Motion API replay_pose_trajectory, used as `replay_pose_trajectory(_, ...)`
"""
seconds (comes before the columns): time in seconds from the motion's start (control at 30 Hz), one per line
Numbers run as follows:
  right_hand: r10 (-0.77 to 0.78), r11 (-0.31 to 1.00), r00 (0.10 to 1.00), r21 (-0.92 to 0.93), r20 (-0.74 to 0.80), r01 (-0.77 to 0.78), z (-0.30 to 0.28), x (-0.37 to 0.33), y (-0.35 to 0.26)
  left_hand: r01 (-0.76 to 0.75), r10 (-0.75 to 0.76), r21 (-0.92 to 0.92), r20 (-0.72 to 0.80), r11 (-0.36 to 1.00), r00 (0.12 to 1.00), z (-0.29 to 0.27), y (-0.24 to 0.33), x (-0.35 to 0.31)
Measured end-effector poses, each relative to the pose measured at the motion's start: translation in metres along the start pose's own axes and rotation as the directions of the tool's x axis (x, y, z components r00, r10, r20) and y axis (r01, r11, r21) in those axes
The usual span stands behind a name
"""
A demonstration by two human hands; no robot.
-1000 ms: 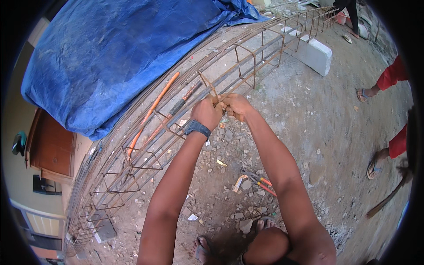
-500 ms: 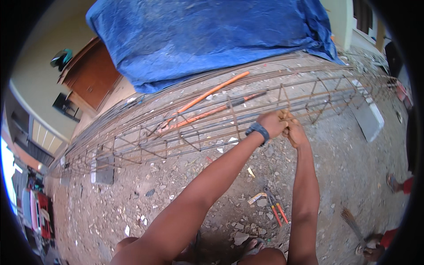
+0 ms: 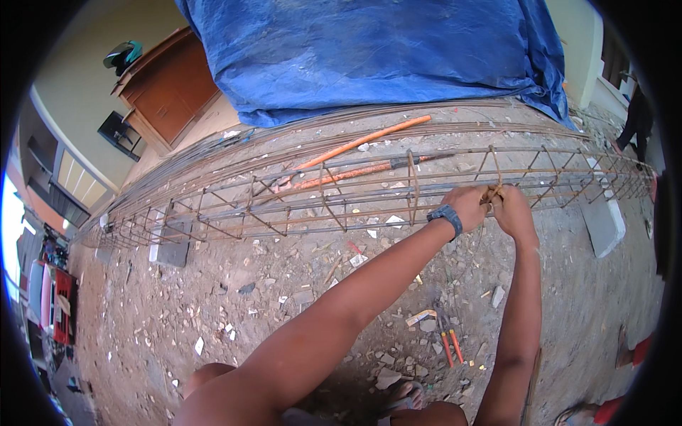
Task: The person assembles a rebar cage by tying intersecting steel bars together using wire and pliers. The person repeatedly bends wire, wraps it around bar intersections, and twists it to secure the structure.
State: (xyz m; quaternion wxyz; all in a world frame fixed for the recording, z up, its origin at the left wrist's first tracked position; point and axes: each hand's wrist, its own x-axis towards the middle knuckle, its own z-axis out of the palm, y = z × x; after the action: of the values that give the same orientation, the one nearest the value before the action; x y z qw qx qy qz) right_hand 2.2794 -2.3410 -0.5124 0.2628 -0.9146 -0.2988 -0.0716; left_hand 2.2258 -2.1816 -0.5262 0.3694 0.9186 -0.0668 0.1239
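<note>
A long cage of rusty rebar [image 3: 305, 232] runs across in front of me, with square stirrups along it. My left hand [image 3: 467, 207], a dark watch on its wrist, is closed at a rebar stirrup [image 3: 495, 160] right of the middle. Beside it, my right hand [image 3: 513, 211] has its fingers pinched at the same spot, almost touching the left. Whatever is between the right fingertips is hidden. Pincers [image 3: 448, 336] with orange-red handles lie on the ground below the hands.
Grey blocks stand under the cage at left [image 3: 169, 253] and right [image 3: 602, 226]. Behind lie loose rebars, an orange pole [image 3: 369, 138] and a blue tarpaulin [image 3: 383, 57]. Rubble covers the ground. Another person's foot [image 3: 577, 414] is at lower right.
The view has shifted, so the cage and tarpaulin sit differently in it. Both hands stay together at the stirrup. The other person's hand and bundle of thin rods at lower right have left the view.
</note>
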Motion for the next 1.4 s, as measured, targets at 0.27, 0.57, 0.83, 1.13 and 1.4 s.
replay_pose_trajectory(0.27,-0.01,0.995,0.912,-0.09,-0.409,-0.029,0.027,-0.03,-0.011,-0.018,0.019,0.022,-0.025,1.0,1.0,0.012,-0.006,0.006)
replay_pose_trajectory(0.57,0.671,0.177,0.736,0.983,-0.09,-0.041,0.081,-0.041,-0.025,0.071,-0.043,-0.147,0.188,0.987,0.981,0.01,-0.028,0.022)
replay_pose_trajectory(0.83,0.725,0.115,0.679,0.952,0.116,-0.285,0.065,-0.042,-0.011,0.251,-0.129,-0.249,0.423,0.935,0.897,-0.008,-0.011,0.019)
replay_pose_trajectory(1.13,0.343,0.932,0.805,0.065,-0.483,-0.358,0.061,-0.049,-0.061,0.296,-0.114,-0.371,0.44,0.88,0.891,0.003,-0.036,0.038)
replay_pose_trajectory(1.4,0.191,0.969,0.941,-0.102,-0.281,-0.227,0.047,-0.042,-0.037,0.441,-0.193,-0.383,0.536,0.812,0.822,0.01,-0.058,0.054)
